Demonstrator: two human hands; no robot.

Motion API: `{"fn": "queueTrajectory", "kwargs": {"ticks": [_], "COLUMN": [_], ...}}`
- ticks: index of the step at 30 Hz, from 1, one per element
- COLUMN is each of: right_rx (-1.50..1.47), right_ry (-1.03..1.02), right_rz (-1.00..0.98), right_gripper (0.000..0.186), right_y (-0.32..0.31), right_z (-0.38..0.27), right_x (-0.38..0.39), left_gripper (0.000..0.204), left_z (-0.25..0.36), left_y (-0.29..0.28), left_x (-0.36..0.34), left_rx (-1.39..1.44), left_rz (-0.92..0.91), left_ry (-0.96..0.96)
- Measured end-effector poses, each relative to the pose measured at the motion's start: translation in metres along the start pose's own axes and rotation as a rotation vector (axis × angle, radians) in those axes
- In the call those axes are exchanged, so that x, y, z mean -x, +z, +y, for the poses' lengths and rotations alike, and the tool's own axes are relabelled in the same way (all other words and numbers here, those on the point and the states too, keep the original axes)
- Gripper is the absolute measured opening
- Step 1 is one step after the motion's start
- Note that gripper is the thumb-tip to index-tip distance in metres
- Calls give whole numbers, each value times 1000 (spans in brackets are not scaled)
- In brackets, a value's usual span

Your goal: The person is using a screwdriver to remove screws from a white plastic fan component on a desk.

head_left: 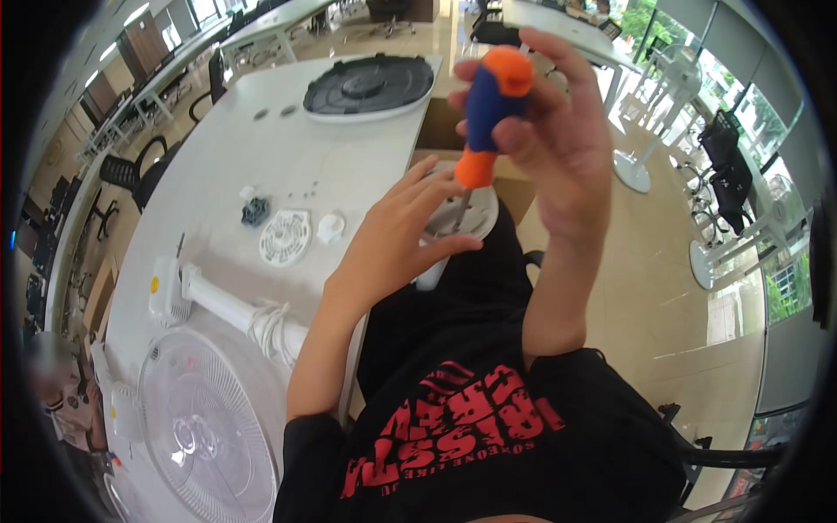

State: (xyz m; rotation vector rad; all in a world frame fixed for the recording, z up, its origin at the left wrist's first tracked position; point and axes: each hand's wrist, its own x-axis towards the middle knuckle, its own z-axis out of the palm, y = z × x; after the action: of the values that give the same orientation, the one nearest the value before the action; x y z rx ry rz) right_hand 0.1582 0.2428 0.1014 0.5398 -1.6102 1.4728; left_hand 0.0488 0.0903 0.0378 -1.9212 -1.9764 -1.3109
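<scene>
Screwdriver (491, 112), blue with orange ends: in the head view I see it nearly upright just beyond the right edge of the worktop (205, 179), its tip down at a round white plate (481, 212) above the lap (445, 301). The right hand (567, 144) pinches it between thumb and fingers; the left hand (397, 222) lies spread over the plate. Whether that one also touches the shaft, I cannot tell. I judge the step as screw-turning; the next move calls for a seated tip, a steady plate and a straight twist.
</scene>
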Motion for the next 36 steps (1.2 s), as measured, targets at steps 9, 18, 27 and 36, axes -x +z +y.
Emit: {"fn": "queueTrajectory", "kwargs": {"ticks": [9,18,27,36], "right_rx": [269,15,269,251], "right_ry": [-97,105,73,-39], "right_rz": [106,-38,78,-83], "right_gripper": [63,51,59,44], "right_y": [6,-3,13,17], "right_z": [6,-9,3,-11], "right_x": [-2,-12,-16,-15], "left_gripper": [48,48,39,35], "left_z": [-6,-16,-16,0], "left_y": [-3,-6,0,1], "left_x": [5,0,-1,-3], "left_rx": [57,39,-1,62], "left_rz": [-35,-6,7,33], "left_ry": [-135,-148,-116,-89]}}
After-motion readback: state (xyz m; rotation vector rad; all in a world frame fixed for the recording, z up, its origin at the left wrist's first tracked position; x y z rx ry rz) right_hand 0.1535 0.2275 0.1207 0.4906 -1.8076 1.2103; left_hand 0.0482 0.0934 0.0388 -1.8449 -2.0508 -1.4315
